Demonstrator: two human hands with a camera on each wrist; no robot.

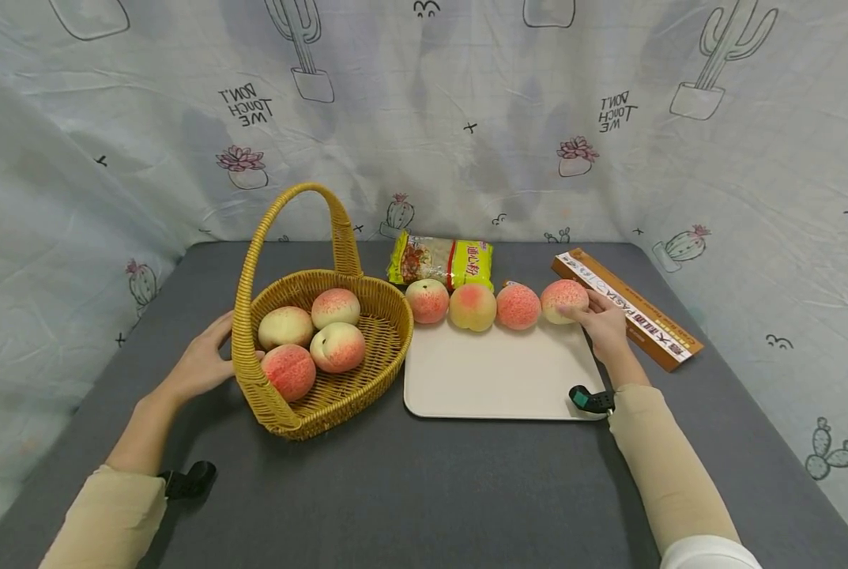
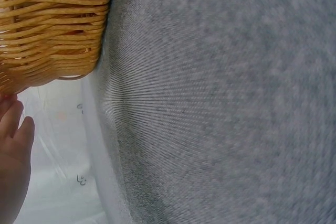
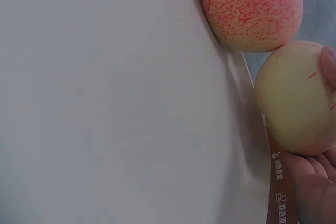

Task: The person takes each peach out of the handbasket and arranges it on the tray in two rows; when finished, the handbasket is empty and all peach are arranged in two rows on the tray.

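1. Now your right hand (image 1: 601,324) pinches the rightmost peach (image 1: 563,300) at the far-right corner of the tray (image 1: 495,375).
2. Left hand (image 1: 201,362) at left of basket (image 1: 376,348); can't tell its fingers' grip.
3. Likely mid-placement; next, settle it, let go.

peaches (image 1: 563,301): pink and yellow, some dotted | basket (image 1: 372,371): golden | tray (image 1: 495,375): cream | desk (image 1: 424,490): grey | cloth (image 1: 424,118): white, cactus pictures

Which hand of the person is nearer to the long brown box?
Right. The right hand, holding a peach, is just beside the box; the left hand is far from it, at the basket.
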